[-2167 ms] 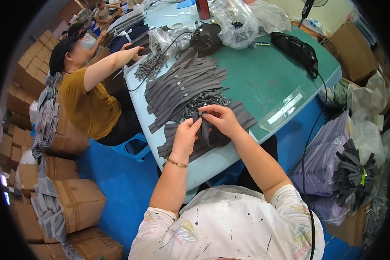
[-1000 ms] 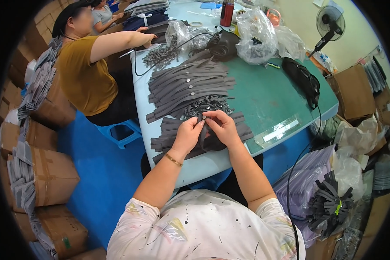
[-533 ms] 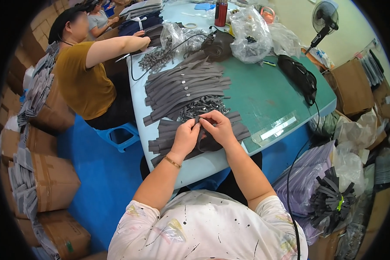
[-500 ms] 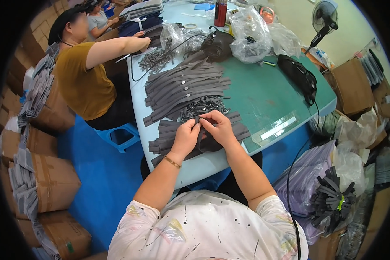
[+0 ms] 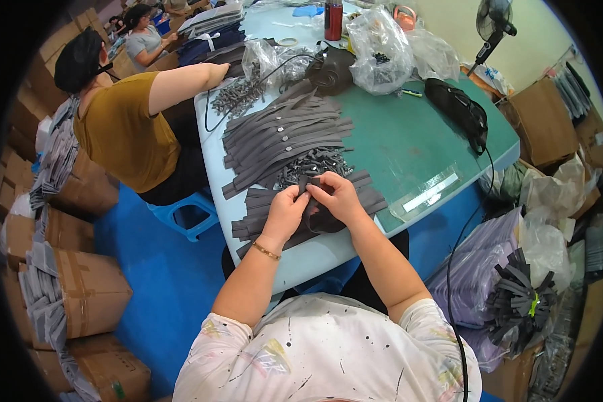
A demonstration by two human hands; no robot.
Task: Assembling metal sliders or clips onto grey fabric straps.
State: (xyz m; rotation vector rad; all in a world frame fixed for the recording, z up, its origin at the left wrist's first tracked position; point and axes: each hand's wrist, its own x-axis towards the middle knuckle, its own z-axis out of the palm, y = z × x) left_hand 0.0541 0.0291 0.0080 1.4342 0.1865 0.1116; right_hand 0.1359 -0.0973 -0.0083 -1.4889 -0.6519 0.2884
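Observation:
My left hand (image 5: pixel 285 213) and my right hand (image 5: pixel 337 200) meet over the near edge of the table, thumbs and fingertips pinched together. Between them they hold a dark grey zipper strip (image 5: pixel 325 222), whose lower part hangs in a loop beneath my right hand. Just beyond my fingertips lies a heap of small dark, shiny zipper sliders (image 5: pixel 308 165). Under and beside my hands is a spread of grey strips (image 5: pixel 254 216). A larger row of grey strips (image 5: pixel 285 130) lies farther off, with several small white dots along it.
A green mat (image 5: pixel 388 134) covers the table's right side, with a black pouch (image 5: pixel 457 114) on it. Clear plastic bags (image 5: pixel 382 53) and a red bottle (image 5: pixel 333 20) stand at the back. A co-worker (image 5: pixel 124 120) sits left on a blue stool (image 5: pixel 187 218). Cartons (image 5: pixel 90 291) line the left.
My hands stay nearly in place, and more of the strip's end shows above my fingertips. The co-worker's head has turned away and their arm has shifted slightly. The view has moved a little.

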